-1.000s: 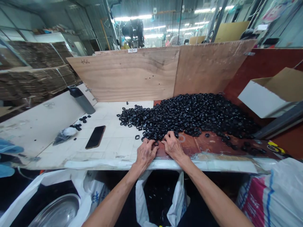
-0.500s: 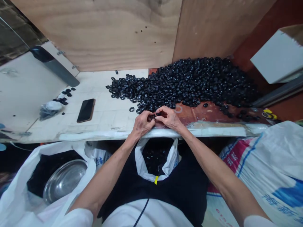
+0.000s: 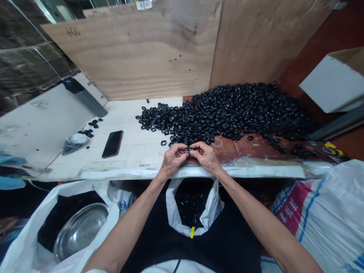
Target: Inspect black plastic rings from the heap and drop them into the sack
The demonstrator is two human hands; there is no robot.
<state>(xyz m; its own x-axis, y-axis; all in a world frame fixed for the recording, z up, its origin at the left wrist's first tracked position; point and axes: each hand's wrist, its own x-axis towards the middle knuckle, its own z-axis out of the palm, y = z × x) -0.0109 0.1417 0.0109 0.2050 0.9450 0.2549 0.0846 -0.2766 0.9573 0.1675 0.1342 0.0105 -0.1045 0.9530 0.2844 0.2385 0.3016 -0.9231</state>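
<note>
Now closer, left hand (image 3: 174,158) and right hand (image 3: 207,156) hold black pieces (image 3: 188,150).

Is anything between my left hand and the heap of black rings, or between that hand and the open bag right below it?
Nothing visible stands between your left hand and the heap just beyond it. Toward the bag, the bench edge lies in between.
</note>
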